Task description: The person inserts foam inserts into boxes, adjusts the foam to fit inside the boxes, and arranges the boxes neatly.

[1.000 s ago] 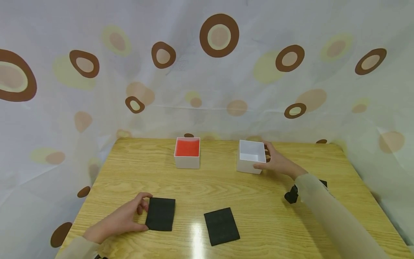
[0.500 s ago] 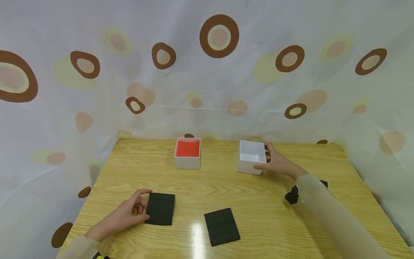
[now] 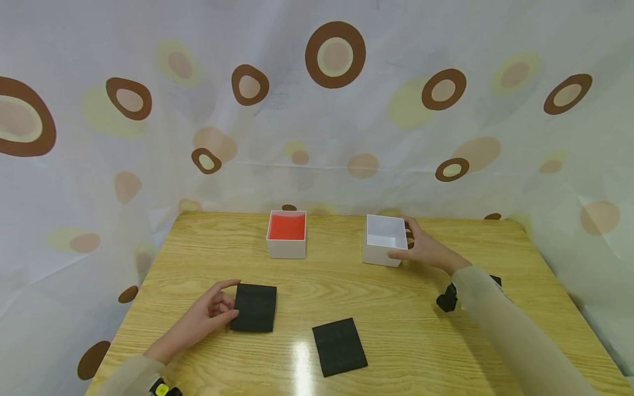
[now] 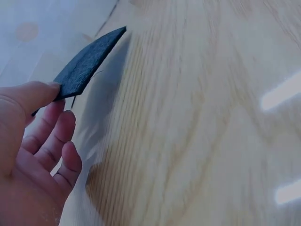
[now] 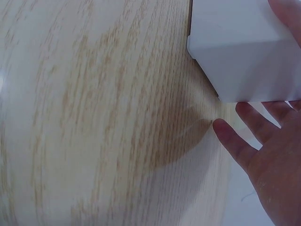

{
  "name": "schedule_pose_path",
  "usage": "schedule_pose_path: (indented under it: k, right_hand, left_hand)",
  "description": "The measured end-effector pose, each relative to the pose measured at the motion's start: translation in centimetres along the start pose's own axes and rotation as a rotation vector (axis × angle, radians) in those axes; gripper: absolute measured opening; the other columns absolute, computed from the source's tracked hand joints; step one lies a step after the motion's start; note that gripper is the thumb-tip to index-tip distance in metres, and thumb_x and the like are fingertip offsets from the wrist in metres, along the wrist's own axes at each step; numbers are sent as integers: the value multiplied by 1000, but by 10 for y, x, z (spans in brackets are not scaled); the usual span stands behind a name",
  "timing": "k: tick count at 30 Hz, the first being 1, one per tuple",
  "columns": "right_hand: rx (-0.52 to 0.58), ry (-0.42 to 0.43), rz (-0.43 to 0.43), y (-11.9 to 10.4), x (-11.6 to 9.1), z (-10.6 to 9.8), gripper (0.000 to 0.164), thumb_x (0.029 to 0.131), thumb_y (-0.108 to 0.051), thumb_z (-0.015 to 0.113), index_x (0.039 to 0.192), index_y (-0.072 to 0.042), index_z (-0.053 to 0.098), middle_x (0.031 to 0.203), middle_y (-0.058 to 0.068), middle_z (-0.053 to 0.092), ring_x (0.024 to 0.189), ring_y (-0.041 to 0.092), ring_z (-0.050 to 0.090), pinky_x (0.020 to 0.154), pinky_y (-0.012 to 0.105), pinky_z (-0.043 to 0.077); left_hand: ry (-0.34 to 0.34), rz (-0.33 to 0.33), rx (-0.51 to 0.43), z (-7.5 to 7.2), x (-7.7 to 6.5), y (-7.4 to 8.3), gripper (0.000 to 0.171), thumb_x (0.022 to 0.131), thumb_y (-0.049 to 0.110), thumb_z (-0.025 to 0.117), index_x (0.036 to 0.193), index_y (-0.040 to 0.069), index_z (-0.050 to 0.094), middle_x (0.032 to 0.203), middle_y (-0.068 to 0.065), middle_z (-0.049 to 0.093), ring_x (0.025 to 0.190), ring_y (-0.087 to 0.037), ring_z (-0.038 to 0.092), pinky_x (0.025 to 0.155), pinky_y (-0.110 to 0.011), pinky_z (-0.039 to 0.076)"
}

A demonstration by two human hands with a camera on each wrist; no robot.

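My left hand [image 3: 205,316] pinches the left edge of a black felt-like square [image 3: 255,308] between thumb and fingers, left of the table's middle. In the left wrist view the square [image 4: 89,61] bows slightly and hangs above the wood, casting a shadow. My right hand [image 3: 426,247] grips the right side of a white open-topped box [image 3: 381,254], thumb at the front and fingers behind. In the right wrist view, one finger stands apart from the white box [image 5: 249,61]. Nothing shows inside that box in the head view.
Another black square [image 3: 340,347] lies on the wooden table [image 3: 406,341] near its front middle. A white box [image 3: 287,249] with a red inside stands at the back, left of the gripped one. A patterned curtain [image 3: 317,121] hangs behind the table.
My left hand has moved away from me and slightly right, carrying the black square along. My right hand and the white box have stayed in place.
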State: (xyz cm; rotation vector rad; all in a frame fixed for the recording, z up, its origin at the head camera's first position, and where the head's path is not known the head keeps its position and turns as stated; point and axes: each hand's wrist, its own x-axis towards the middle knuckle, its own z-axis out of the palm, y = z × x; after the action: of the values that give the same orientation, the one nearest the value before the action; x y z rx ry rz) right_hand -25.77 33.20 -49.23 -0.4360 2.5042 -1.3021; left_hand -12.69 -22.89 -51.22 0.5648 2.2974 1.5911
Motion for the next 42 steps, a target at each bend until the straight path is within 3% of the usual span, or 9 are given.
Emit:
schedule_pose_path:
  k: [4,7,11,17,21,26,33,42]
  right_hand:
    - [-3,-5,-6,-1,0,0,110,90,-24,84,163,-4,4,152,24,32,134,43,45,107,59,44]
    - [-7,-9,-6,-3,0,0,110,90,-24,84,163,-4,4,152,24,32,134,43,45,108,60,44]
    - [-12,-10,-5,-3,0,0,109,90,-24,84,162,-3,4,152,24,32,133,43,45,107,59,44]
    - [0,-27,-11,-1,5,1,110,91,-25,83,164,-6,4,151,22,35,132,41,48,104,55,47]
    - [18,-44,-7,-1,7,3,110,92,-25,83,164,-7,2,152,22,34,134,42,47,105,55,47]
    - [32,-56,-4,-1,7,3,107,91,-24,83,163,-9,5,154,21,32,136,43,45,107,57,44]
    - [31,-55,-13,1,7,3,106,91,-23,84,162,-10,7,154,22,32,136,44,44,108,58,43]
    - [25,-52,5,1,4,3,112,90,-27,84,164,-10,2,162,23,21,147,49,31,116,67,32]
  left_hand:
    - [71,-43,-102,14,13,6,66,103,11,67,158,1,34,104,-11,63,80,-12,64,69,-26,54]
    - [99,-33,-157,25,27,11,66,102,8,67,158,0,33,103,-11,64,79,-12,64,70,-25,54]
    - [77,-4,-195,40,47,23,65,102,7,67,158,2,33,103,-10,64,80,-14,64,73,-26,55]
    - [23,14,-257,61,77,45,65,102,8,67,158,6,34,103,-8,64,74,-22,61,69,-28,54]
    - [23,29,-267,73,96,57,65,102,9,67,159,9,35,104,-7,64,72,-26,60,67,-30,54]
    - [22,61,-290,87,124,71,65,103,12,66,160,15,35,106,-9,61,67,-20,54,61,-27,47]
    - [58,115,-324,114,166,89,63,104,12,66,159,17,36,107,-10,62,67,-30,53,58,-26,44]
    - [125,98,-292,138,216,108,60,103,15,68,157,21,43,108,-12,66,66,-21,55,58,-25,46]
